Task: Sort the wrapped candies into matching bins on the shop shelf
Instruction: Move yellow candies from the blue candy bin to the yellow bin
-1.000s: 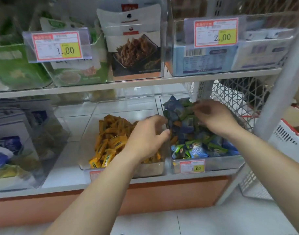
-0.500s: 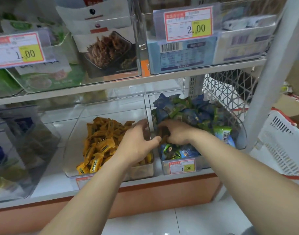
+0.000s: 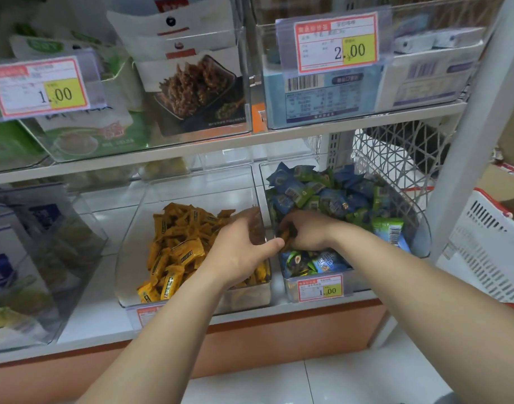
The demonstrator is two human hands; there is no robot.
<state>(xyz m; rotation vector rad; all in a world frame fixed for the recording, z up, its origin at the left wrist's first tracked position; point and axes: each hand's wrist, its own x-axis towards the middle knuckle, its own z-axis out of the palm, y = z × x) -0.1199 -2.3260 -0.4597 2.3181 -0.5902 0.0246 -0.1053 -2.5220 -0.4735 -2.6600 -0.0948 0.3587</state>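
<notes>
Two clear bins stand side by side on the lower shelf. The left bin (image 3: pixel 139 228) holds a heap of yellow wrapped candies (image 3: pixel 177 246). The right bin (image 3: pixel 418 225) is full of blue and green wrapped candies (image 3: pixel 331 196). My left hand (image 3: pixel 244 249) rests on the wall between the bins, thumb over the divider and fingers in the left bin. My right hand (image 3: pixel 308 231) is down in the right bin, fingers closed on a yellow candy (image 3: pixel 284 235) among the blue and green ones.
Price tags (image 3: pixel 319 290) hang on the bin fronts. The upper shelf (image 3: pixel 250 141) carries clear bins of snack packets. A blurred clear bin (image 3: pixel 31 258) stands at the left. A white wire basket (image 3: pixel 401 158) and a white plastic basket (image 3: pixel 483 246) sit to the right of the shelf post (image 3: pixel 468 135).
My right hand came down from the back of the blue and green pile to its front left corner and closed on a yellow candy. My left hand stayed on the divider.
</notes>
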